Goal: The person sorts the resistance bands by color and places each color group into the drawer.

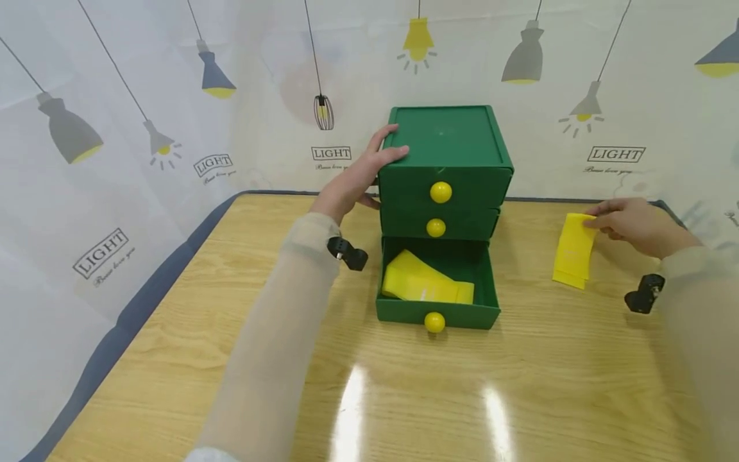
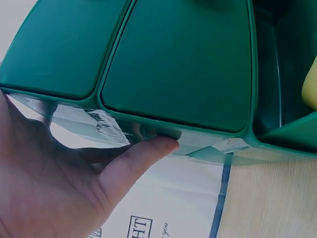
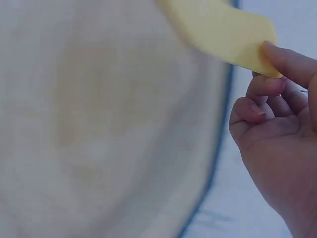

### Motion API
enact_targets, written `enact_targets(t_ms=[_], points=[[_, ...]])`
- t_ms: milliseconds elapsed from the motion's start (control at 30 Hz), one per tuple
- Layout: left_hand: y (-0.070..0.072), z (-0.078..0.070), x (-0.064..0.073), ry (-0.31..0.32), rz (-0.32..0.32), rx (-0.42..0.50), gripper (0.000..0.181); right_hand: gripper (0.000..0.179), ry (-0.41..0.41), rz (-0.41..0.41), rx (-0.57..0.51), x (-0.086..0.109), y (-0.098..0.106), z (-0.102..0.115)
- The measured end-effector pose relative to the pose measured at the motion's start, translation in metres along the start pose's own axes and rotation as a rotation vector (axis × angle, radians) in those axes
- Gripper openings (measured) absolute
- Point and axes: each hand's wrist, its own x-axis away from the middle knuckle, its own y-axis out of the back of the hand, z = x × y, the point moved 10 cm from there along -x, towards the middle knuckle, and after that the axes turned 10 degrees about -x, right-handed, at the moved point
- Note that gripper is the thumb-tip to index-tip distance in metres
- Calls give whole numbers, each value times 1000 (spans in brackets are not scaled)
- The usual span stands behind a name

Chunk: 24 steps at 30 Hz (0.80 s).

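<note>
A green cabinet (image 1: 444, 138) with three drawers and yellow round knobs stands on the table. My left hand (image 1: 360, 173) rests on its upper left corner, fingers lying over the top; in the left wrist view the thumb presses along the side wall. The bottom drawer (image 1: 439, 314) is pulled out, and in it lies a folded yellow resistance band (image 1: 424, 282). Off to the cabinet's right, my right hand (image 1: 641, 224) pinches the upper end of a second yellow resistance band (image 1: 573, 250) between thumb and fingers. That band hangs down flat, with faint print on it.
The wooden table (image 1: 288, 385) reaches back to a white cloth (image 1: 260, 96) printed with lamps, behind the cabinet. Clear tape (image 2: 106, 126) shows on the cabinet's side. A small black camera mount is strapped to each wrist.
</note>
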Motion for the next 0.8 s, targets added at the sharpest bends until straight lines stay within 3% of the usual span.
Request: enact_targets(t_ms=[200,467,600,800], points=[[-1,-1,0,-14,0,13,74,48,85,-153,-4,20,37,51],[0,5,-1,-16,-7,27,74,25,225,-320,50,60,56,130],[-1,5,-1,-18,-1,34,74,6,324,-394,-64,91,62,170],[0,2,-2,-31,0,36,73,27,585,-376,-304,130,57,221]])
